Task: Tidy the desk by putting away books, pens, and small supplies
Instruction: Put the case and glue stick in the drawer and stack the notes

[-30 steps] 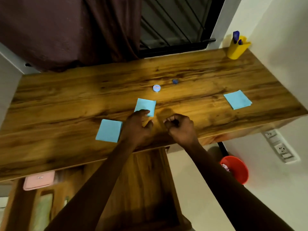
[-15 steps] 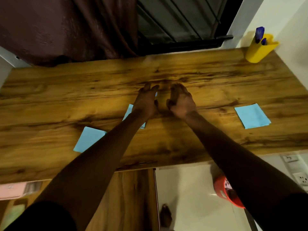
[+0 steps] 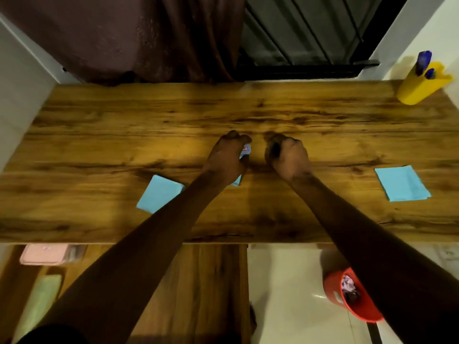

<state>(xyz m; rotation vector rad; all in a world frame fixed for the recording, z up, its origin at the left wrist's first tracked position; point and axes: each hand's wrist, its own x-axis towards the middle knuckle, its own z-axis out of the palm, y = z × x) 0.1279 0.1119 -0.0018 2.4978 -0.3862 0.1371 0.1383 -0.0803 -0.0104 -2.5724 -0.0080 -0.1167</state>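
My left hand (image 3: 227,157) grips a small round light-blue tin (image 3: 246,151) at the middle of the wooden desk (image 3: 124,135); only the tin's edge shows between fingers and thumb. Just to its right, my right hand (image 3: 288,157) is curled into a fist around a small dark piece that is mostly hidden. Three light-blue sticky-note pads lie on the desk: one at the left (image 3: 159,193), one (image 3: 237,181) almost covered by my left wrist, one at the right (image 3: 402,183). A yellow pen holder (image 3: 419,86) with blue pens (image 3: 423,62) stands at the far right corner.
A dark curtain (image 3: 149,38) and a window grille (image 3: 310,33) run behind the desk. Below the front edge are a wooden cabinet (image 3: 211,281), a pink case (image 3: 43,254) on a shelf at the left, and a red bin (image 3: 352,296) on the floor at the right.
Both hands went from the near pad out to the tin and the small blue piece, then closed on them. Neither item lies bare on the desk now.
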